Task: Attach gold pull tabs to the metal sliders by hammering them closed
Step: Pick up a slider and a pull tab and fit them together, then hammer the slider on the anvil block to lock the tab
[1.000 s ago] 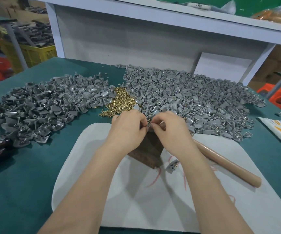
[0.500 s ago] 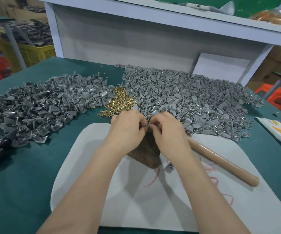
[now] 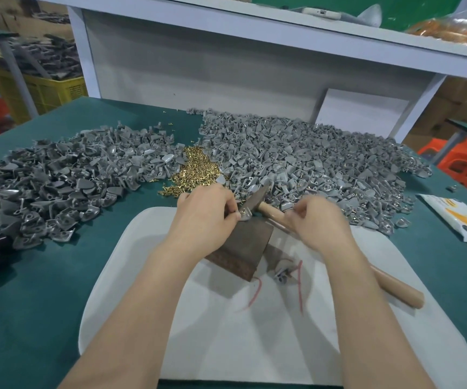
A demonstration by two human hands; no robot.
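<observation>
Grey gold-tabbed metal slider (image 3: 245, 214): left hand (image 3: 207, 216) pinches it steady on dark wooden block (image 3: 243, 244); right hand (image 3: 316, 223), 3 o'clock, grips wooden-handled hammer (image 3: 271, 216) for striking.

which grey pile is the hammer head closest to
The lighter pile on the right; the hammer head overlaps its near edge, the darker left pile lies apart.
</observation>
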